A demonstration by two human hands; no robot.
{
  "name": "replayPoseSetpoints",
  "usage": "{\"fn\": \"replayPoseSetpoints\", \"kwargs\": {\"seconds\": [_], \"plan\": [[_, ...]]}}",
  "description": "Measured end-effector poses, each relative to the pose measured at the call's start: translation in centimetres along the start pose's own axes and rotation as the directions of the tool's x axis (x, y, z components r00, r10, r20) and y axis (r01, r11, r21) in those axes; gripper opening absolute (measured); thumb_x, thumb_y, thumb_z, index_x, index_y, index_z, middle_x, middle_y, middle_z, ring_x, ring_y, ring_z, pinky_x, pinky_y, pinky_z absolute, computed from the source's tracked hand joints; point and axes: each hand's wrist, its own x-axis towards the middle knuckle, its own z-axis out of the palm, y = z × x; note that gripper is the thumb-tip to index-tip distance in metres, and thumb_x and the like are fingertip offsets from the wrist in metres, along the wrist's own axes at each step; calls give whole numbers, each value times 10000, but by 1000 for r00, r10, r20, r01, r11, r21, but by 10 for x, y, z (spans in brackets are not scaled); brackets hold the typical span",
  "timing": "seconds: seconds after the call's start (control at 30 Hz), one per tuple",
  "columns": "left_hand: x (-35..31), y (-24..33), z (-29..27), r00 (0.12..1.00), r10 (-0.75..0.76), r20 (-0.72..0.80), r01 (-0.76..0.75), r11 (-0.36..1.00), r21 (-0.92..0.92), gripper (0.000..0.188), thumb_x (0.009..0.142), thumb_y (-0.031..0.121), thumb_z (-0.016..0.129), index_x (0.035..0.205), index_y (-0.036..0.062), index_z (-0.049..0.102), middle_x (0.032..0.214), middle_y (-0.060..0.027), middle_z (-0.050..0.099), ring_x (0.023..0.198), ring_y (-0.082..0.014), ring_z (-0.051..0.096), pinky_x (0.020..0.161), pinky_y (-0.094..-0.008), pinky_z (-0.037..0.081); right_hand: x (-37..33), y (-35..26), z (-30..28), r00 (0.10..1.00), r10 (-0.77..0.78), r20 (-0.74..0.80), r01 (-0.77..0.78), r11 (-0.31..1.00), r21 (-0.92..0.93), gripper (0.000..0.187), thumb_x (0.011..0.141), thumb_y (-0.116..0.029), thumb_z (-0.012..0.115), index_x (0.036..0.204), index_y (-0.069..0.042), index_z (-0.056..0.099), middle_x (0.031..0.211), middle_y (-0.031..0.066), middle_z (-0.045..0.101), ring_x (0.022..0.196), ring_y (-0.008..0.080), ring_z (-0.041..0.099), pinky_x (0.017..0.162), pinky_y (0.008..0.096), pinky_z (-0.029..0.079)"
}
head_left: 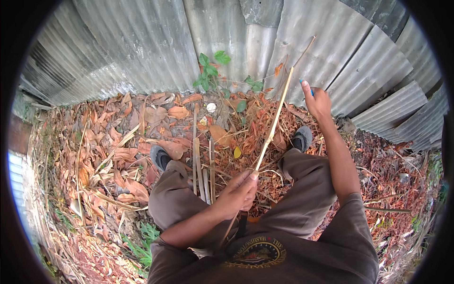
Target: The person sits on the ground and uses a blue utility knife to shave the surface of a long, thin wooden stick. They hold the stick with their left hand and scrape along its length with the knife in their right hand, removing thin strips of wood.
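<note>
My left hand (236,191) is closed around a long, thin, pale stick (271,132) low in front of my body. The stick slants up and to the right, thinning and darkening towards its far tip, and a thin end comes out below the fist. My right hand (318,102) is raised to the right of the stick, apart from it, with fingers curled in and thumb pointing up. Beside that thumb shows the edge of a small blue object (301,82); the rest is hidden in the hand.
Corrugated metal sheets (142,42) stand as a fence ahead. Dry brown leaves (113,156) cover the ground. Several split wooden strips (196,165) lie between my feet, near my left shoe (161,158). A green plant (206,71) grows at the fence's foot, near a white round thing (211,108).
</note>
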Motion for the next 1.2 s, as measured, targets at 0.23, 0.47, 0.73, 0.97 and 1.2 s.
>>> {"fn": "replayPoseSetpoints", "kwargs": {"seconds": [0.23, 0.47, 0.73, 0.97, 1.2], "plan": [[15, 21, -12, 1000, -3, -23, 0, 995, -103, 313, 1033, 393, 360, 863, 131, 388, 558, 48, 301, 391, -55, 247, 376, -220, 234, -74, -72, -9, 834, -548, 70, 533, 831, 161, 685, 785, -715, 540, 598, -60, 603, 474, 121, 501, 489, 336, 560, 512, 438, 437], [17, 19, -3, 981, 115, -157, -100, 990, 102, 312, 1028, 394, 383, 861, 130, 392, 577, 47, 309, 411, -48, 271, 392, -213, 245, -71, -73, 1, 780, -625, 39, 623, 781, 45, 694, 740, -728, 576, 536, -69, 501, 470, 114, 442, 469, 344, 511, 475, 446, 393], [18, 22, -2, 983, 118, -140, -107, 991, 83, 323, 1026, 386, 396, 845, 118, 399, 591, 47, 323, 421, -50, 276, 399, -218, 255, -67, -64, -5, 792, -611, -27, 574, 727, 376, 728, 764, -744, 530, 551, -48, 510, 476, 107, 427, 449, 317, 483, 458, 426, 372], [21, 10, -4, 900, 415, -135, -265, 766, 586, 295, 1031, 302, 415, 882, 48, 432, 609, 0, 356, 530, -97, 351, 496, -302, 328, -63, -70, -7, 850, -525, 36, 518, 847, 121, 666, 732, -721, 598, 568, -76, 600, 454, 100, 494, 452, 321, 552, 460, 427, 428], [19, 1, -10, 827, 554, -98, -273, 547, 791, 267, 1021, 232, 419, 902, -7, 432, 615, -138, 408, 539, -255, 413, 545, -389, 341, -71, -75, -10, 747, -660, -77, 663, 749, 13, 655, 719, -708, 614, 530, -88, 525, 434, 78, 463, 426, 305, 523, 462, 421, 416]]}}
